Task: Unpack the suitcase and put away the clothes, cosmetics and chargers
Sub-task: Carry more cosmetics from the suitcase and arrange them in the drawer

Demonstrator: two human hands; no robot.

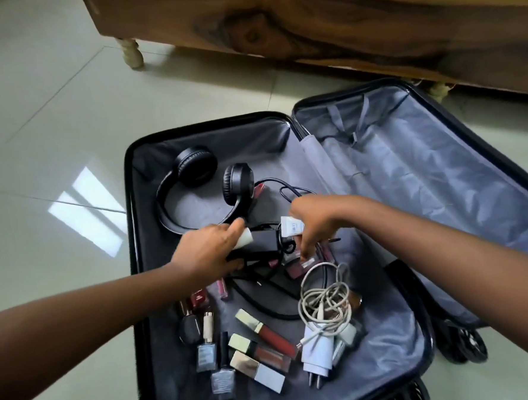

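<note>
A black suitcase [132, 226] lies open on the floor, grey-lined. My left hand [208, 249] is closed around a small white-capped tube [245, 238], over a black charger brick [264, 244] and its cables. My right hand [315, 220] grips a small white tube [293, 227], fingers reaching down among dark red lipsticks [300, 265]. Black headphones [203, 185] lie at the back. Near the front lie nail polish bottles [207, 345], gold-capped lip glosses [264, 332] and a white charger with coiled cable [319, 341].
The suitcase's right half [425, 183] holds only grey lining and straps. A wooden bed frame [323, 23] with a pale turned leg [130, 53] stands just behind. Glossy pale floor tiles [51, 135] spread to the left.
</note>
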